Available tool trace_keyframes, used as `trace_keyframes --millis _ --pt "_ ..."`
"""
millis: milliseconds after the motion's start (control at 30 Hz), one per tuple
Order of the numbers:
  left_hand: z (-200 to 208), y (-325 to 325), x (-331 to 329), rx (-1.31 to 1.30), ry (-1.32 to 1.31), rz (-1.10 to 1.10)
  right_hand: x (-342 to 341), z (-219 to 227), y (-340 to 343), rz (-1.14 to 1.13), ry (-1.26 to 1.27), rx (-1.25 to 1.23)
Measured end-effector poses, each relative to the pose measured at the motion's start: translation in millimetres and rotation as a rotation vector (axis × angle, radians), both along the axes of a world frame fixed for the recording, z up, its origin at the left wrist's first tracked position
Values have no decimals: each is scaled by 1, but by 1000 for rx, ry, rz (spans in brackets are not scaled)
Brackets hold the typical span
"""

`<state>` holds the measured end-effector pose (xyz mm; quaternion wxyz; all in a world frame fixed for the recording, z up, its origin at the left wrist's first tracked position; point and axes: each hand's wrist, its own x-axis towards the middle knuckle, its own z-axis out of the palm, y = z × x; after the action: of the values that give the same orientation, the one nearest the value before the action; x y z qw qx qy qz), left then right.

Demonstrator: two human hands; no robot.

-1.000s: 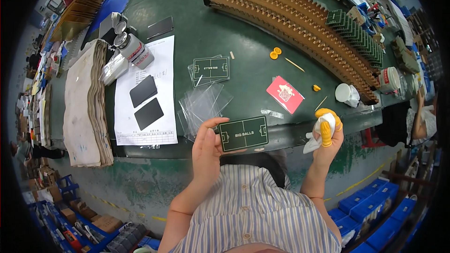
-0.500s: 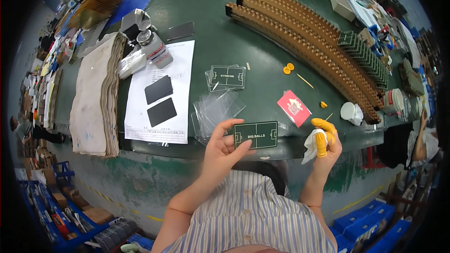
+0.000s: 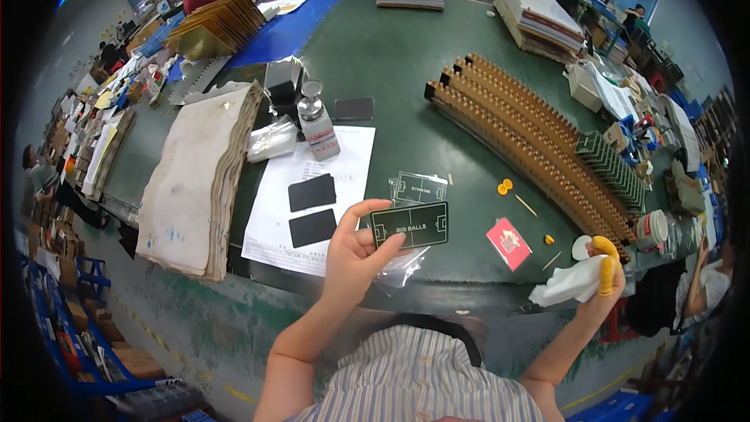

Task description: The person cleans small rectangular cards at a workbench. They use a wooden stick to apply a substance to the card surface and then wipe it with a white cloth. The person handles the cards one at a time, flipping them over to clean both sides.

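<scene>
A dark green card (image 3: 422,232) with white pitch-like lines and lettering is pinched between thumb and fingers of my left hand (image 3: 350,258). The card is raised in front of me, over the table's near edge. Out to the right, my right hand (image 3: 612,285) wears yellow finger covers and is closed on a white cloth (image 3: 569,282), which spreads leftward from it. Partly hidden behind the held card is another green card (image 3: 422,187). Clear plastic sleeves (image 3: 406,266) lie beneath my left hand and the card.
Left of centre lie a printed sheet (image 3: 344,176) with black cards (image 3: 312,193), a metal-topped bottle (image 3: 319,129) and a stack of stained cloths (image 3: 195,176). To the right are a red card (image 3: 508,244), yellow finger covers (image 3: 505,187) and long brown slotted racks (image 3: 531,137) holding green cards (image 3: 613,168).
The view has tilted up, showing more of the far table. My right hand has moved right, away from the card, and more cloth hangs out. My left hand keeps hold of the card.
</scene>
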<state>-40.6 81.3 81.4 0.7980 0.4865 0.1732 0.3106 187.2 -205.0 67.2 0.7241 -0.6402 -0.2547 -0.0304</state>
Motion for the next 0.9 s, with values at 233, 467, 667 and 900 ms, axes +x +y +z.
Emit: trace_keyframes --millis 233,467,667,900 --pt "-5 5 -6 -61 -3 -22 8 -3 -11 -38 240 294" --pt "3 4 1 -155 53 -68 2 -14 -1 -402 -1035 -1122" --pt "5 -5 4 -177 37 -150 -8 -16 -14 -434 -684 -861" --pt "-13 -40 -9 475 -196 -31 -60 -9 3 -273 -461 -448"
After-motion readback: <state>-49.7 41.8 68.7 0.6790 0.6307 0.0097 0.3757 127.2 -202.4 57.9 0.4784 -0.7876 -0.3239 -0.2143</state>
